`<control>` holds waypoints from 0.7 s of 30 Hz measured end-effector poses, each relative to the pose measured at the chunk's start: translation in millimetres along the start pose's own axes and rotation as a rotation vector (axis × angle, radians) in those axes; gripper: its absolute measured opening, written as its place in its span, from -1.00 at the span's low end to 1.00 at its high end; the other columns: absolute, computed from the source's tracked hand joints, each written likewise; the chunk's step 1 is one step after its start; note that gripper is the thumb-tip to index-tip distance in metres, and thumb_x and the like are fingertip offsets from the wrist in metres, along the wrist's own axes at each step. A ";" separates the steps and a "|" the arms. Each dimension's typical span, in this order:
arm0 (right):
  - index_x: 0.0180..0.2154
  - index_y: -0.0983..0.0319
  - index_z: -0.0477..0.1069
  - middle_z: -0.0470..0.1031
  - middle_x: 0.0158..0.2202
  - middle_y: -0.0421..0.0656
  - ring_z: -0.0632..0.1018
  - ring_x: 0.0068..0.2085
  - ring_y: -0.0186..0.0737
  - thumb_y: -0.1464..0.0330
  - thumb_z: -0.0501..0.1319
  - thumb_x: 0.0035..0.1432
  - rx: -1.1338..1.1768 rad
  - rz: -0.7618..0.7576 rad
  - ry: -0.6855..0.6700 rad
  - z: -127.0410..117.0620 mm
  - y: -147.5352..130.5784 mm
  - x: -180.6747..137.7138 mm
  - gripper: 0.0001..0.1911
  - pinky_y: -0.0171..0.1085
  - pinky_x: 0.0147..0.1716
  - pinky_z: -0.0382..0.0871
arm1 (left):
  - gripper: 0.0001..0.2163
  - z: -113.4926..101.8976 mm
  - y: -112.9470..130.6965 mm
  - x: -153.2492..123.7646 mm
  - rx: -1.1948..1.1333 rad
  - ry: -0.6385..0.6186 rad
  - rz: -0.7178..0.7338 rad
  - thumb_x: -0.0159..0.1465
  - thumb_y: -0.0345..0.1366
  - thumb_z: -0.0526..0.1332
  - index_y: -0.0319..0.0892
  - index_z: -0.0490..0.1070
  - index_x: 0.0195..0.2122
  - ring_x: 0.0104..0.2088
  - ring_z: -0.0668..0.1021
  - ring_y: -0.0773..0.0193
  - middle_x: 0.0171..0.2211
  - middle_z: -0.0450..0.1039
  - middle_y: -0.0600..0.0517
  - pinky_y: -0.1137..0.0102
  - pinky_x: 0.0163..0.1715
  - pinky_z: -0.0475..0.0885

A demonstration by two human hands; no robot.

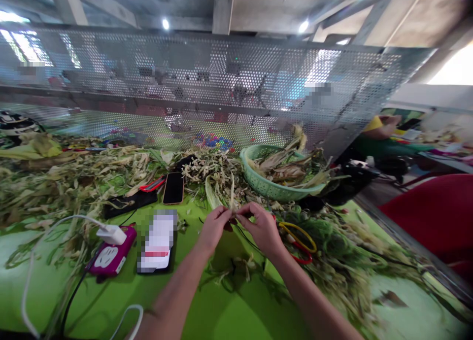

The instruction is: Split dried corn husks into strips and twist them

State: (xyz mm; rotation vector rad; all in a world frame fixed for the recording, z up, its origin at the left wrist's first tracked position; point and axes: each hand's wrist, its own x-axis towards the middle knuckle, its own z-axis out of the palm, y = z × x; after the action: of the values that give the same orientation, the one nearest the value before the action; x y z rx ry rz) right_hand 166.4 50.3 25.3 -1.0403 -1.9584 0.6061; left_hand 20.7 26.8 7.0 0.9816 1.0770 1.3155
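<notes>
Husk strip (232,189) is rising between the fingertips, and the left hand (216,225) and right hand (258,225) are both pinching at its lower end, thumbs closing on fingers; exactly where each tip is gripping, I'm not seeing. The strip is looking dry, so a hard tug could be splitting it and a slack pinch could be losing it. Just right of the right hand, a yellow loop (308,235) is lying ready to snag a careless finger. Left of the left hand, a white cable (27,281) is trailing from a pink charger (113,254), so a swinging elbow could be dragging it. Beneath both hands a green table (229,308) is showing; beyond the right hand a basket (271,186) is holding husks. Farther ahead a perforated metal screen (185,59) is standing under glowing ceiling lights (165,23).
</notes>
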 end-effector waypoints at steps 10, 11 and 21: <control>-0.37 0.21 0.41 0.46 -0.40 -0.18 0.47 -0.34 -0.24 0.40 0.20 0.10 0.031 -0.018 -0.068 0.9 1.0 0.1 -0.97 -0.30 -0.31 0.33 | -0.70 -7.1 0.3 4.2 0.002 0.014 -0.026 0.03 -0.08 0.30 -0.24 0.35 -0.50 -0.53 0.35 0.41 -0.56 0.31 0.09 0.48 -0.48 0.26; -0.37 0.21 0.41 0.46 -0.40 -0.18 0.47 -0.35 -0.24 0.39 0.20 0.10 0.036 -0.006 -0.060 1.0 1.0 0.2 -0.97 -0.30 -0.31 0.33 | -0.71 -7.0 -0.2 4.3 0.016 0.012 -0.007 0.06 -0.09 0.28 -0.24 0.35 -0.50 -0.52 0.36 0.40 -0.55 0.31 0.09 0.48 -0.47 0.26; -0.41 0.22 0.40 0.43 -0.47 -0.22 0.42 -0.41 -0.26 0.33 0.20 0.07 0.139 0.140 0.016 7.1 5.7 -0.6 -0.91 -0.33 -0.40 0.29 | -0.79 -5.8 1.2 1.0 0.064 -0.016 0.075 0.14 -0.16 0.21 -0.21 0.36 -0.45 -0.45 0.38 0.36 -0.51 0.33 0.10 0.46 -0.40 0.27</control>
State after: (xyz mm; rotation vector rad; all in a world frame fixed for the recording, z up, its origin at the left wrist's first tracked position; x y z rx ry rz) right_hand 163.2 52.6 17.0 -1.0972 -1.8126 0.7964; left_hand 14.7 27.6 6.7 1.0877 1.0848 1.3377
